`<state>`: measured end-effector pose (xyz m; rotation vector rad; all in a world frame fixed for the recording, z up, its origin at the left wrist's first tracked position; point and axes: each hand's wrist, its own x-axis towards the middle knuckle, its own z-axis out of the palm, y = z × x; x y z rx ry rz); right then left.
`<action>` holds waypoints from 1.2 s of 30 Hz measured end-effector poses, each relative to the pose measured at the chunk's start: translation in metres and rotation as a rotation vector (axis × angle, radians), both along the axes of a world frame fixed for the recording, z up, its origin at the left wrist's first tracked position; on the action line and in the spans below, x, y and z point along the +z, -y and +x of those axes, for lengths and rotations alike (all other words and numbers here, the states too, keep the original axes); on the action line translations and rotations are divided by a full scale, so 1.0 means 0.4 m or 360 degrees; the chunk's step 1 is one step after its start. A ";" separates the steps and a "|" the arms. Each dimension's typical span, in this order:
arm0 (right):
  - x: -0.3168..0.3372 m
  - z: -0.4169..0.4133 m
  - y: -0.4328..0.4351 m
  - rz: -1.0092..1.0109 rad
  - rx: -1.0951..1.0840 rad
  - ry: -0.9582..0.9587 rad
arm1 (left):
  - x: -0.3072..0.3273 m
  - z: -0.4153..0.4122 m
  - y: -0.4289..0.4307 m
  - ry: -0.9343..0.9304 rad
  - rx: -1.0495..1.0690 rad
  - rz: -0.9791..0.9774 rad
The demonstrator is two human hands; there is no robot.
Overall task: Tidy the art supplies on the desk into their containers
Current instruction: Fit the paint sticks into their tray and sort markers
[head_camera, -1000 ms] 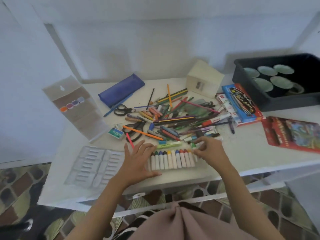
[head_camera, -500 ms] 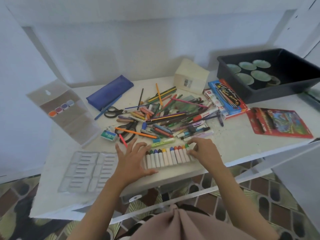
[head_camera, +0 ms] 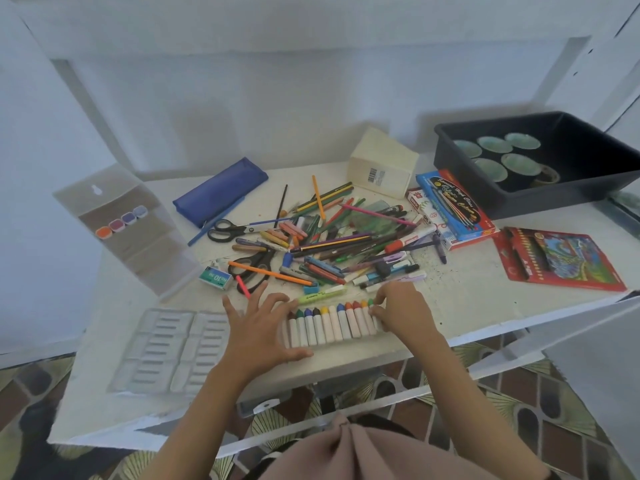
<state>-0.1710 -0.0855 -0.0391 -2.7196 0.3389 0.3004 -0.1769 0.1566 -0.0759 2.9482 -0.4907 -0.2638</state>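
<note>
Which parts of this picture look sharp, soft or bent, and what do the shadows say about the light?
Head view: sharpest at the crayon row between the left hand and right hand; hazy toward the edges, as at the clear tray; the wide lens bows the desk along its front edge; the cream box casts only a soft shadow on the wall, so the light is diffuse.

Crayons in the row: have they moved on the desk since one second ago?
No. The crayons still lie in the same row just below the green highlighter; only the camera has shifted.
</note>
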 end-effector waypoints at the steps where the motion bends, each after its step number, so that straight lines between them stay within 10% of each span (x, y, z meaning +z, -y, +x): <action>1: -0.002 0.000 0.001 0.0006 0.0000 0.0009 | 0.000 0.000 0.000 -0.0002 -0.0001 -0.0018; 22: 0.059 0.116 0.012 -0.0015 0.0400 -0.0487 | 0.003 0.018 -0.005 -0.0084 -0.0058 -0.0131; 36: 0.058 0.563 -0.176 -0.0051 0.1052 0.0323 | 0.003 0.028 -0.053 0.0106 0.0419 -0.0530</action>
